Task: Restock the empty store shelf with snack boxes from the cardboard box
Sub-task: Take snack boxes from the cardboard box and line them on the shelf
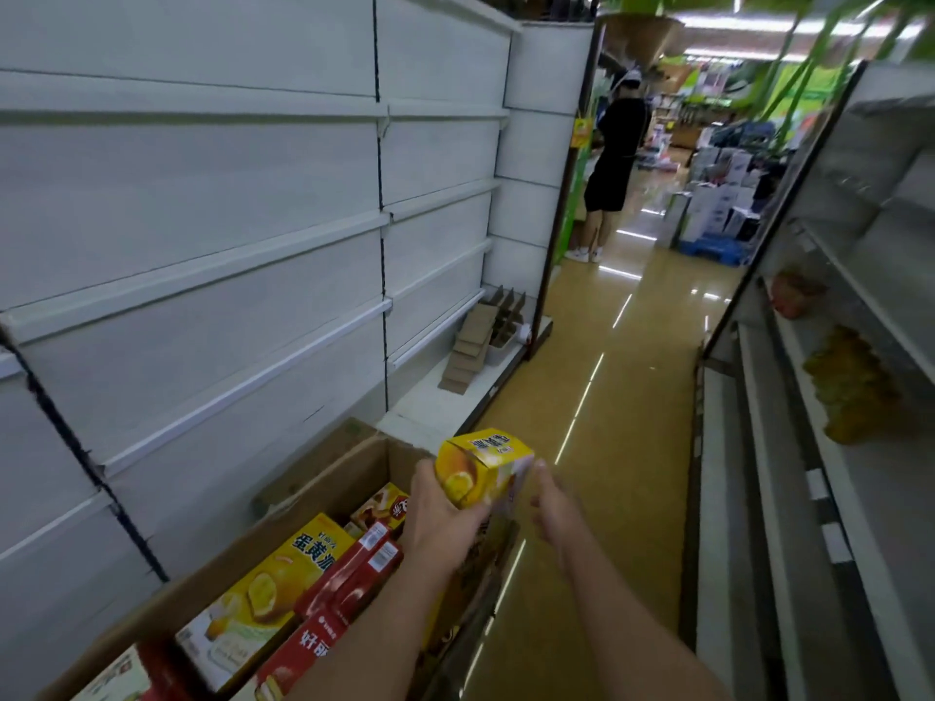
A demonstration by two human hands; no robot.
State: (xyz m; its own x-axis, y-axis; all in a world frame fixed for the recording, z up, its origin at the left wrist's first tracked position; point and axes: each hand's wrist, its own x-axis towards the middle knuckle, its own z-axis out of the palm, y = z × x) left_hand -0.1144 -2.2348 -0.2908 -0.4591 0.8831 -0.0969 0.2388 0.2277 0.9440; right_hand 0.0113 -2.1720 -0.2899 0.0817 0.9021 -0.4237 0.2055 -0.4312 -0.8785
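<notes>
Closest in, two bare forearms reach out over the open cardboard box (324,478), which sits on the floor against the foot of the white store shelf (202,275). The left hand (445,508) grips a yellow snack box (483,468), fingers curled round its near end, holding it tilted above the far right corner of the carton. The right hand (551,503) is just beside that box on its right side, fingers extended toward it; whether the fingertips actually touch the cardboard I cannot tell (the hand is blurred).

Down in the carton lie more snack boxes: a large yellow egg-yolk pie box (268,594) flat on its back, red boxes (349,574) wedged alongside it, and another pack (382,508) at the far end, just under the left wrist.

The shelf boards to the left run bare and white up the whole bay. Further along its bottom ledge sits a stack of folded cardboard dividers (475,346). A person in black (614,159) stands at the aisle's end, and yellow packets (850,387) lie on the opposite shelving (860,498).
</notes>
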